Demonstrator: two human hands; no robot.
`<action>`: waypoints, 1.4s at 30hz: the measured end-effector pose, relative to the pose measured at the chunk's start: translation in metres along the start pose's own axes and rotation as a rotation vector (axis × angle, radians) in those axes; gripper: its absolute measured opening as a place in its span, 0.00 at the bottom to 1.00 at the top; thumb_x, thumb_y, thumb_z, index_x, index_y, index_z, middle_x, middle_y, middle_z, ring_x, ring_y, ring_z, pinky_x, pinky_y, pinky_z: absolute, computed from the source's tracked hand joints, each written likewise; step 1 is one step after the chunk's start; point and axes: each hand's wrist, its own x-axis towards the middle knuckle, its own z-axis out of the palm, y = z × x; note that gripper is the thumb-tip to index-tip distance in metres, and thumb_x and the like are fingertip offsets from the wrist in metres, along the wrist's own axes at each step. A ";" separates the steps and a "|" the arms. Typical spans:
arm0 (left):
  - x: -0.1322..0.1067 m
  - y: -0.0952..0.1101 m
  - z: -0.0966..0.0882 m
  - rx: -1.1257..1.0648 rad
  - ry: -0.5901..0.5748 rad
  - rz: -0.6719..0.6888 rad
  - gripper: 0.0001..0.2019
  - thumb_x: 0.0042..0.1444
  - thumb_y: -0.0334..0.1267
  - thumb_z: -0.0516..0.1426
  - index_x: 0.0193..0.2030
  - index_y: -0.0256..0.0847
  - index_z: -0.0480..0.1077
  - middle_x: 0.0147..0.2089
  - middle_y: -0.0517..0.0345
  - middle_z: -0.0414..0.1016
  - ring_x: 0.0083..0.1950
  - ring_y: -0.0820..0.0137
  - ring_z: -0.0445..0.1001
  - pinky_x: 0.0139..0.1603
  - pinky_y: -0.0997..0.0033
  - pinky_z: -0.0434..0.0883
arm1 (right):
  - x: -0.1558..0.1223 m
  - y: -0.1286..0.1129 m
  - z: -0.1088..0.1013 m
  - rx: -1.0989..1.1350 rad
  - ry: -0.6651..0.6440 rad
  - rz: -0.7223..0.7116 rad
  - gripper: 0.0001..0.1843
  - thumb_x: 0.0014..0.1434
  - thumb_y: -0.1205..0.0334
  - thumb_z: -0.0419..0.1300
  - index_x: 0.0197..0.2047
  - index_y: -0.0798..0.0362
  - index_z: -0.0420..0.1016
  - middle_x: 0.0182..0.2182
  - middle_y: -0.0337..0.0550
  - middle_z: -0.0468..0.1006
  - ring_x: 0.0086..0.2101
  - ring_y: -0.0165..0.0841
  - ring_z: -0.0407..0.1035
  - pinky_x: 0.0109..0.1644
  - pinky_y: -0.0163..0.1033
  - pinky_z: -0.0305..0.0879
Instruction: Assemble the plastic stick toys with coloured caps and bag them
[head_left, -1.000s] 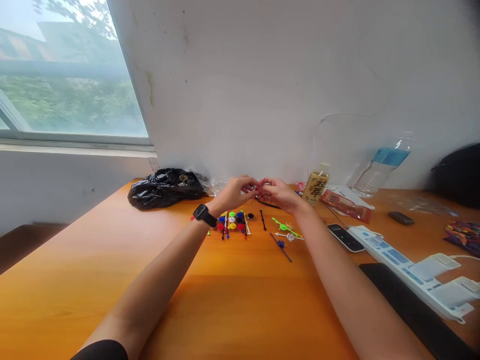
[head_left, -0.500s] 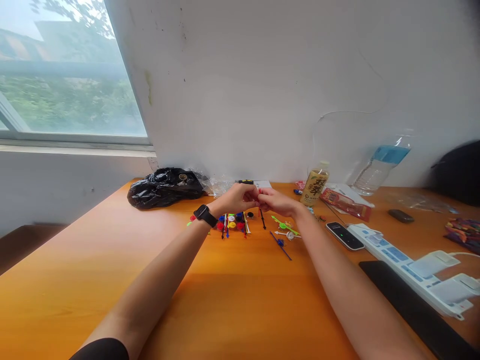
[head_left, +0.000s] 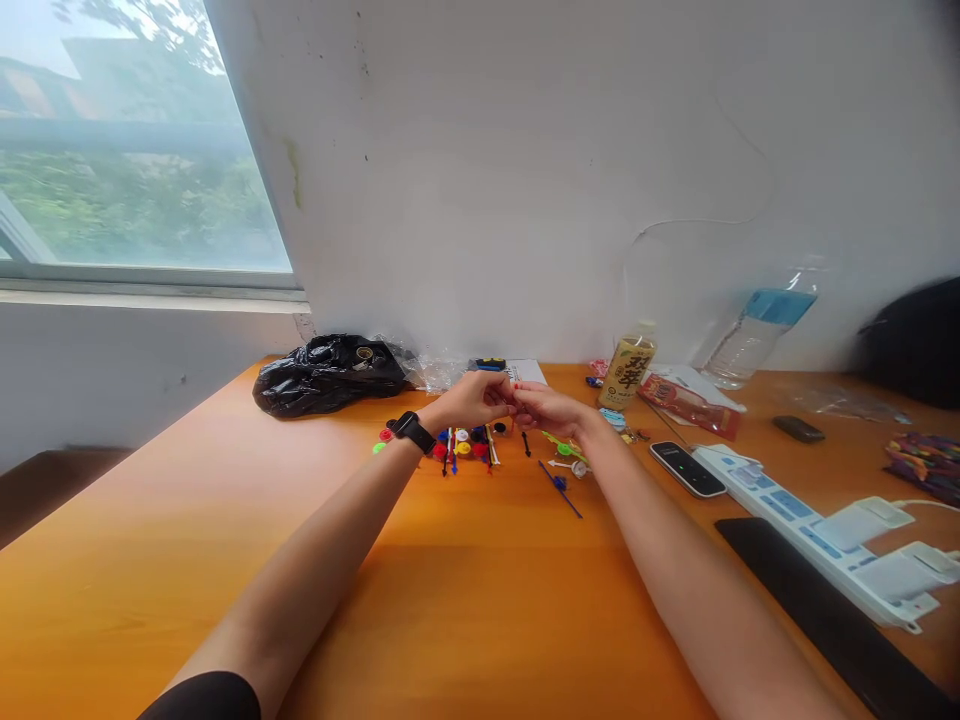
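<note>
Right now both grips are narrow: left hand (head_left: 471, 398) & right hand (head_left: 553, 408) meet fingertip to fingertip, pinching a small piece (head_left: 514, 386) just above the desk (head_left: 450, 600); it's too tiny to say what it is. Prob. held up so both hands can work it. Coloured plastic pins (head_left: 469, 446) lie right below, within reach. Phone (head_left: 688, 468) & power strip (head_left: 810, 535) sit off to the right.

A black bag (head_left: 330, 372) is seen left of the left hand (head_left: 472, 400). Right of the right hand (head_left: 551, 408), a phone (head_left: 688, 468) is laid.
</note>
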 end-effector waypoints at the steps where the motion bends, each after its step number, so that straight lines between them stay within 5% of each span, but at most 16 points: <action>1: 0.000 -0.001 0.000 -0.007 0.001 0.002 0.07 0.58 0.36 0.64 0.36 0.36 0.71 0.34 0.53 0.81 0.36 0.69 0.80 0.36 0.74 0.73 | 0.000 0.000 0.000 -0.003 0.001 0.008 0.18 0.47 0.59 0.68 0.35 0.50 0.61 0.26 0.31 0.65 0.21 0.21 0.49 0.26 0.30 0.41; 5: -0.001 -0.003 -0.002 0.002 -0.001 0.012 0.07 0.60 0.36 0.62 0.42 0.36 0.74 0.37 0.53 0.82 0.37 0.70 0.80 0.37 0.74 0.73 | -0.003 -0.003 -0.001 -0.143 0.040 0.052 0.15 0.50 0.59 0.65 0.34 0.50 0.60 0.24 0.30 0.63 0.20 0.22 0.46 0.25 0.30 0.42; 10: -0.003 -0.004 -0.002 0.125 -0.128 -0.067 0.07 0.55 0.35 0.66 0.40 0.37 0.80 0.35 0.54 0.84 0.36 0.68 0.81 0.36 0.74 0.72 | -0.005 -0.002 -0.012 -0.657 0.260 0.188 0.09 0.55 0.61 0.62 0.32 0.50 0.62 0.21 0.33 0.64 0.21 0.26 0.56 0.25 0.32 0.50; 16: -0.003 -0.008 0.026 0.143 -0.254 -0.066 0.06 0.50 0.34 0.69 0.36 0.37 0.82 0.33 0.56 0.83 0.33 0.69 0.79 0.33 0.75 0.69 | -0.002 0.002 -0.023 -0.922 0.339 0.281 0.08 0.53 0.68 0.65 0.32 0.51 0.67 0.18 0.33 0.65 0.21 0.28 0.58 0.25 0.34 0.49; 21: -0.006 -0.008 0.030 0.197 -0.364 -0.203 0.07 0.48 0.36 0.70 0.34 0.38 0.82 0.28 0.58 0.80 0.24 0.72 0.73 0.24 0.75 0.63 | -0.020 -0.020 -0.032 -1.078 0.267 0.295 0.12 0.50 0.58 0.72 0.31 0.53 0.75 0.25 0.39 0.74 0.26 0.31 0.65 0.28 0.34 0.54; 25: -0.005 -0.004 0.022 0.166 -0.373 -0.245 0.08 0.49 0.35 0.69 0.36 0.37 0.81 0.29 0.57 0.81 0.25 0.72 0.75 0.26 0.76 0.66 | -0.040 -0.038 -0.040 -1.301 0.120 0.481 0.16 0.45 0.54 0.75 0.33 0.54 0.79 0.30 0.42 0.80 0.32 0.36 0.71 0.31 0.36 0.59; 29: -0.002 -0.006 0.024 0.178 -0.342 -0.153 0.10 0.51 0.36 0.69 0.40 0.36 0.83 0.33 0.55 0.83 0.30 0.71 0.77 0.30 0.77 0.67 | -0.044 -0.038 -0.040 -1.315 0.073 0.630 0.16 0.42 0.58 0.76 0.33 0.54 0.79 0.29 0.43 0.80 0.34 0.39 0.74 0.33 0.38 0.62; 33: -0.002 -0.014 0.026 0.260 -0.367 -0.181 0.05 0.51 0.32 0.67 0.36 0.38 0.83 0.31 0.56 0.81 0.28 0.71 0.76 0.28 0.75 0.66 | -0.039 -0.031 -0.040 -1.302 0.080 0.568 0.21 0.37 0.57 0.78 0.35 0.52 0.80 0.30 0.41 0.79 0.36 0.40 0.74 0.33 0.37 0.61; 39: -0.002 -0.024 0.018 0.467 -0.243 0.047 0.14 0.48 0.35 0.71 0.43 0.42 0.83 0.47 0.53 0.83 0.48 0.62 0.78 0.51 0.70 0.70 | -0.031 -0.023 -0.048 -1.314 0.060 0.468 0.25 0.35 0.54 0.80 0.38 0.48 0.81 0.32 0.39 0.79 0.36 0.38 0.73 0.33 0.36 0.59; 42: -0.004 -0.024 0.016 0.509 -0.259 0.023 0.06 0.51 0.34 0.67 0.38 0.44 0.83 0.40 0.57 0.84 0.45 0.64 0.78 0.54 0.70 0.69 | -0.030 -0.021 -0.050 -1.296 0.064 0.473 0.27 0.35 0.54 0.80 0.40 0.47 0.80 0.29 0.37 0.76 0.34 0.37 0.72 0.32 0.36 0.58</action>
